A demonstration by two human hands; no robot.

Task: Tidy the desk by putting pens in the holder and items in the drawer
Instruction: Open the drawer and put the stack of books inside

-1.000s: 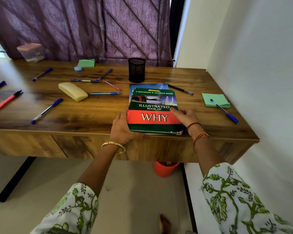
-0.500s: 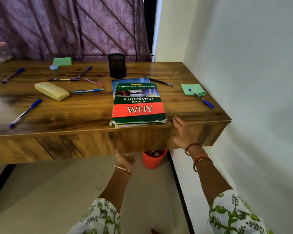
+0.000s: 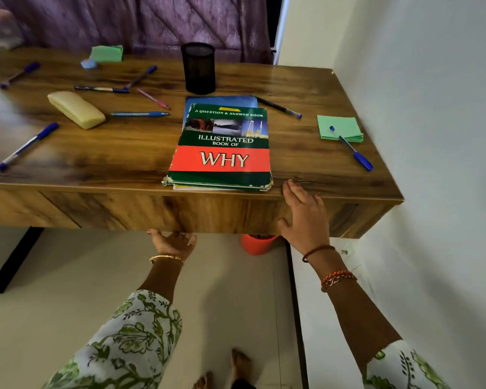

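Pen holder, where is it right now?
Head view: the pen holder stands at the desk's back, centre, just behind the books.

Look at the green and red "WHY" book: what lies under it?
Under the WHY book a blue book shows past its far edge, and pale page edges show at the near edge. Their covers are otherwise hidden.

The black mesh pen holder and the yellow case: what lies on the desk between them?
In the head view, between the pen holder and the yellow case lie a slim pink pen and two dark blue pens.
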